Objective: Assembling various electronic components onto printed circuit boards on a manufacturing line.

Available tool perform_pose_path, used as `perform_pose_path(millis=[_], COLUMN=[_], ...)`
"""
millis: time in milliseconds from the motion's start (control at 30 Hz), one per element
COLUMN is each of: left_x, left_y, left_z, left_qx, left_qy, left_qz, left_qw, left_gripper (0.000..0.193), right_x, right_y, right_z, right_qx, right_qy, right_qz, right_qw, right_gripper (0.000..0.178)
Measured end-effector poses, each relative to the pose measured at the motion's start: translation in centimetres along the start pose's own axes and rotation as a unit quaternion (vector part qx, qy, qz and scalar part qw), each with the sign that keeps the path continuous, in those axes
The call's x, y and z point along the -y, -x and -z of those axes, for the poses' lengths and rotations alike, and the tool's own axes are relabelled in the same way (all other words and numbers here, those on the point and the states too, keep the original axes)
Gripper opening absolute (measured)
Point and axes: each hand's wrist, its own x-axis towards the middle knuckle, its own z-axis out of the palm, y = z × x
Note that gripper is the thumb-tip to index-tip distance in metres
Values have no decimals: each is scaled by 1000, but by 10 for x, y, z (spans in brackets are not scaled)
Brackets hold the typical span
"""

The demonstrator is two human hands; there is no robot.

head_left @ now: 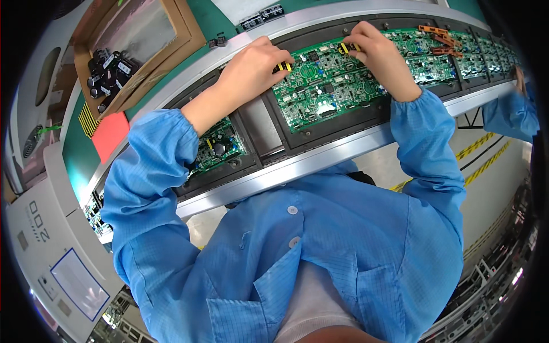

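Note:
A green circuit board (pixel 297 106) lies in a black carrier frame (pixel 394 114) in front of me. My left hand (pixel 251 68) is closed in a pinch at the board's upper left corner, on a small black-and-yellow component (pixel 284 67). Over the upper middle of the same board, my right hand (pixel 377 50) pinches a second small black-and-yellow component (pixel 345 48). Both components are at the board's surface or just above it; whether they touch it I cannot tell. Under my left forearm, another populated circuit board (pixel 220 147) is partly hidden.
A cardboard box (pixel 191 37) holding black cylindrical capacitors (pixel 111 74) stands at the upper left, beside a red sheet (pixel 111 137). More capacitors (pixel 262 17) lie beyond the rail. Orange clips (pixel 443 40) sit on boards to the right. Another person's blue sleeve (pixel 509 111) shows at far right.

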Motion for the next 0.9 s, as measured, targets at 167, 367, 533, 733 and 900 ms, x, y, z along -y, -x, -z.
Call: perform_pose_path(millis=[167, 367, 533, 733, 900], left_x=[-3, -2, -4, -6, -8], left_y=[-1, 0, 4, 6, 1], left_z=[-2, -3, -4, -8, -6], left_qx=[9, 11, -4, -23, -18], left_qy=[-14, -42, -116, -126, -121], left_qz=[19, 7, -18, -23, -23], left_qw=[1000, 999, 993, 991, 992], left_gripper=[20, 21, 19, 18, 17], right_x=[9, 21, 33, 29, 31], right_y=[18, 48, 59, 59, 58], right_z=[35, 41, 28, 14, 16], right_qx=[19, 58, 24, 9, 18], right_qy=[-92, -126, -73, -34, -15], right_qz=[-52, -96, -112, -41, -36], right_qw=[994, 986, 991, 999, 999], right_gripper=[33, 43, 31, 29, 28])
